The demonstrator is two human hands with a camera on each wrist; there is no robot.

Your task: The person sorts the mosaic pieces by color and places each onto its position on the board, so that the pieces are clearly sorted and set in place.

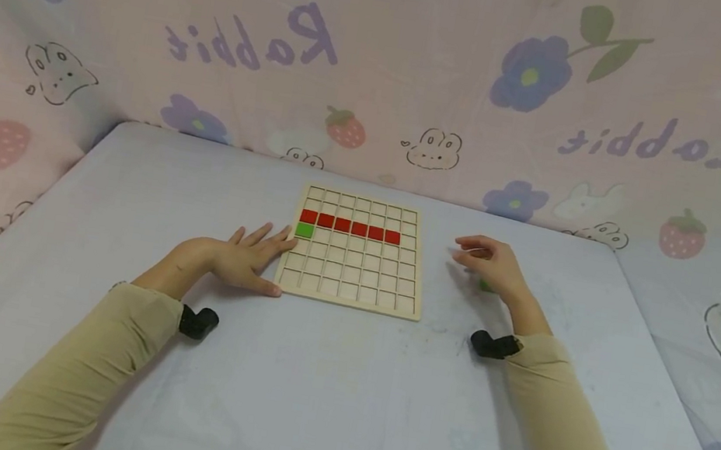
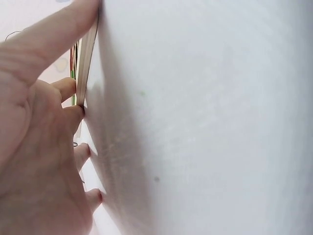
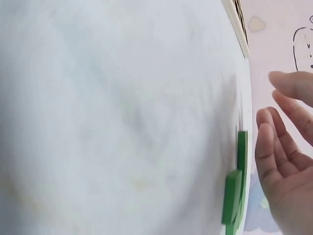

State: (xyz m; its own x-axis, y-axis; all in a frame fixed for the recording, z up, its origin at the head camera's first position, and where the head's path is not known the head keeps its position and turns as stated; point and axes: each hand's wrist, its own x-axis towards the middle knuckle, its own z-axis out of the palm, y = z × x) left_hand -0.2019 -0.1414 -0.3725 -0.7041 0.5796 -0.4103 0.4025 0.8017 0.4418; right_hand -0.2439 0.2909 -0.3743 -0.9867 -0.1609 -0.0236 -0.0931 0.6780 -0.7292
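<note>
A wooden grid board (image 1: pixel 352 275) lies flat on the table. Red square tiles (image 1: pixel 342 225) fill most of one row, and a single green tile (image 1: pixel 304 230) sits in the leftmost cell just below them. Along the board's left edge, my left hand (image 1: pixel 245 258) rests with fingers spread, thumb near the lower corner and fingertips at the side. My right hand (image 1: pixel 492 265) hovers to the right of the board, fingers loosely bent and nothing between them. Beneath it, loose green tiles (image 3: pixel 232 198) lie on the table, mostly hidden by the hand in the head view.
A white cloth covers the table (image 1: pixel 332 402). Behind and at the sides hangs a printed curtain (image 1: pixel 386 64) with rabbits, flowers and strawberries. A black wrist mount (image 1: pixel 199 323) sticks out from the left sleeve, another black mount (image 1: pixel 494 345) from the right.
</note>
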